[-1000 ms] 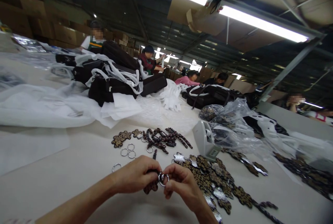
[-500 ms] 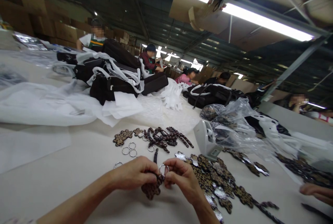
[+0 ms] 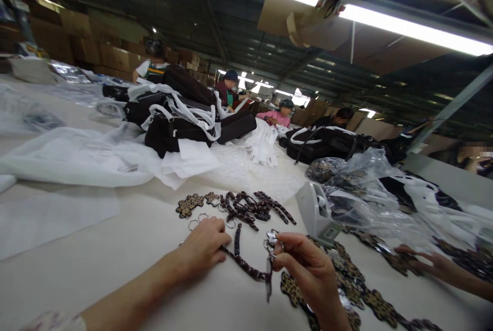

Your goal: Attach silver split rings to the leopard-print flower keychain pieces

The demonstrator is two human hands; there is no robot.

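Observation:
My right hand (image 3: 311, 269) pinches a silver metal ring (image 3: 269, 250) between thumb and fingers. From it hangs a flat flower-shaped piece (image 3: 268, 287), turned nearly edge-on. A dark braided strap (image 3: 248, 269) runs leftward from that ring. Its thin end reaches the closed fingers of my left hand (image 3: 204, 246), which rests low over the table. Another dark strap section (image 3: 238, 241) stands up between my hands. Loose silver rings (image 3: 193, 224) lie just behind my left hand, partly covered by it.
Beyond my hands are a pile of dark braided straps (image 3: 246, 208) and leopard-print flower pieces (image 3: 190, 203). More leopard pieces (image 3: 346, 274) lie under and right of my right hand. A grey-white device (image 3: 318, 215) stands behind them. At right, a co-worker's hand (image 3: 427, 261) touches leopard pieces.
My hands have moved apart, the right one rightward with the ring and flower piece, the left one to the loose rings. The strap now stretches between them. The co-worker's hand has reached further in.

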